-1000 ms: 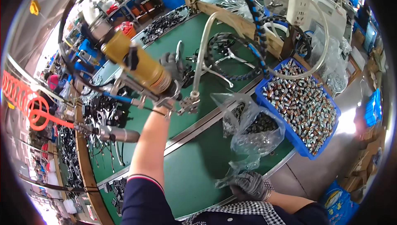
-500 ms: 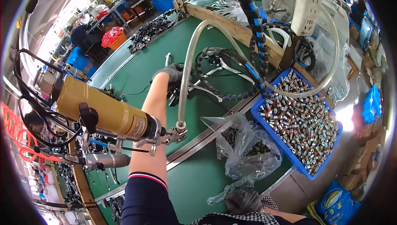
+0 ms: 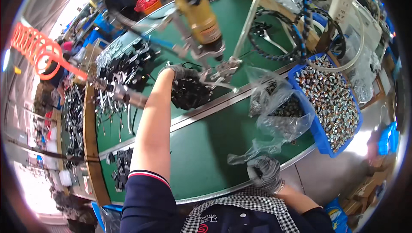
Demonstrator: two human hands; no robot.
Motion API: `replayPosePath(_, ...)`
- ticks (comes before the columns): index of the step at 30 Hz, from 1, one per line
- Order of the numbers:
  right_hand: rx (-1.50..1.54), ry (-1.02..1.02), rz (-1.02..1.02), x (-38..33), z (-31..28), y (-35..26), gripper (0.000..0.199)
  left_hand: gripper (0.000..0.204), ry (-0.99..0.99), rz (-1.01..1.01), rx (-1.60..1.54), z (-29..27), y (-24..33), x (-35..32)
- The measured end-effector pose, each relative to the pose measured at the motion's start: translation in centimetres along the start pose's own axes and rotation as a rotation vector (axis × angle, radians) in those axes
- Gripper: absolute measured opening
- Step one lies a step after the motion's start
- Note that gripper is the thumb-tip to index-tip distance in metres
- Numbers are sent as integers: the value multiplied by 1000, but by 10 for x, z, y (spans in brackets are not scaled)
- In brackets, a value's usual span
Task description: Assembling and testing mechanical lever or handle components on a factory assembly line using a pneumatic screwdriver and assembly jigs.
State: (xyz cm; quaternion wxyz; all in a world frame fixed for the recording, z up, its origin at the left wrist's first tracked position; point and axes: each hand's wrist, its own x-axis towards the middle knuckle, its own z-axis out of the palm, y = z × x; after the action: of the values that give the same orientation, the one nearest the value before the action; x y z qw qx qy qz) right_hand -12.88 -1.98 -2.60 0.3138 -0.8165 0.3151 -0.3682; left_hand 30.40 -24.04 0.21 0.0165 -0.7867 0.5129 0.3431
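Observation:
My left hand (image 3: 177,71), in a grey glove, reaches far over the green bench. Its fingers are closed at the top of a bunch of black parts (image 3: 191,93) with thin cables. A silver lever (image 3: 223,85) sticks out to the right of the bunch; the fingertips are partly hidden. Just above hangs a yellow cylindrical power tool (image 3: 201,16) with a metal clamp head, slightly blurred. My right hand (image 3: 265,174), gloved in grey, rests by the bench's near edge with fingers curled; what they hold, if anything, is hidden. A clear plastic bag (image 3: 281,119) of small dark parts lies beyond it.
A blue bin (image 3: 324,141) full of small metal cylinders stands at right. Black parts (image 3: 128,68) and silver levers lie heaped at left, near an orange coiled hose (image 3: 43,51). A metal rail (image 3: 223,101) crosses the bench; a clear hose (image 3: 246,27) arches behind.
The view has shifted. My left hand has come nearer to the metal rail with the black bunch. My right hand has come further into view, and the yellow tool stands more upright.

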Motion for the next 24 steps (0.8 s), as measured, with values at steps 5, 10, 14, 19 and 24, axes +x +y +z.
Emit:
replayPosePath(5,-176,-240,-52,83,14,-47,27,90,46,-303,-22,-3,-25,-92)
replayPosePath(10,-1172,-408,-131,201,80,-5,55,98,142,-311,-13,12,-39,-103)
replayPosePath(14,-998,-687,104,260,114,36,48,75,141,-147,59,24,-82,-114)
replayPosePath(19,-745,-575,273,284,115,155,47,58,150,135,418,32,-66,-86)
replayPosePath(24,-840,-687,-93,276,121,40,51,55,372,-186,-433,35,-106,-109)
